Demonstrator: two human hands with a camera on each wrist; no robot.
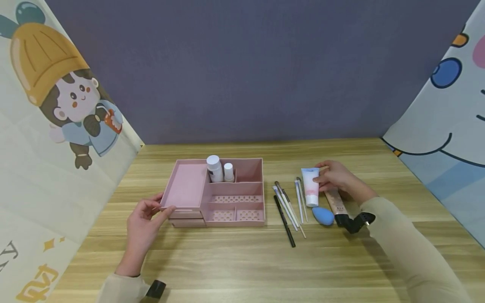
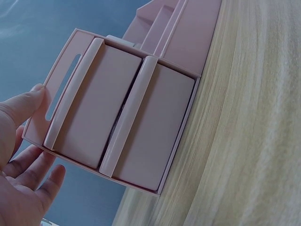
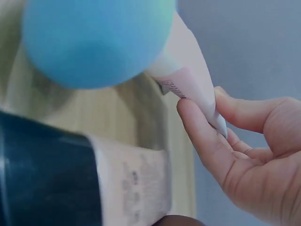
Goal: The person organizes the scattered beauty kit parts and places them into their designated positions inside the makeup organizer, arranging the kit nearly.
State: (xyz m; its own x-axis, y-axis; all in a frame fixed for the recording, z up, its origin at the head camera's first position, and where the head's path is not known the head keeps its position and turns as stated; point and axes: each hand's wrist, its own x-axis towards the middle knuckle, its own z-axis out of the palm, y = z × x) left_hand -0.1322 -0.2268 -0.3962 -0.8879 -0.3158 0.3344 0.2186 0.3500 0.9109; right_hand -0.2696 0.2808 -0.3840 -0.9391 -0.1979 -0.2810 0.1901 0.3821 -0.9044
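Observation:
My right hand [image 1: 335,176] pinches the flat end of a white-and-pink squeeze tube [image 1: 311,187] between thumb and fingers, its white cap pointing toward me. Close by lie a blue makeup sponge [image 1: 323,216] and a beige tube with a black cap [image 1: 335,202], partly covered by the right hand and wrist. My left hand [image 1: 145,219] holds the front left corner of a pink desktop organizer [image 1: 185,185]; in the left wrist view the thumb presses near the slot above two closed drawers [image 2: 101,103]. A white bottle [image 1: 214,168] and a smaller white-capped bottle [image 1: 229,172] stand in its rear compartment.
Several makeup brushes [image 1: 289,206] and a black pencil [image 1: 284,221] lie on the wooden table [image 1: 242,265] between the organizer and the squeeze tube. A dark grey panel [image 1: 242,71] rises behind the table, with printed cartoon panels at both sides.

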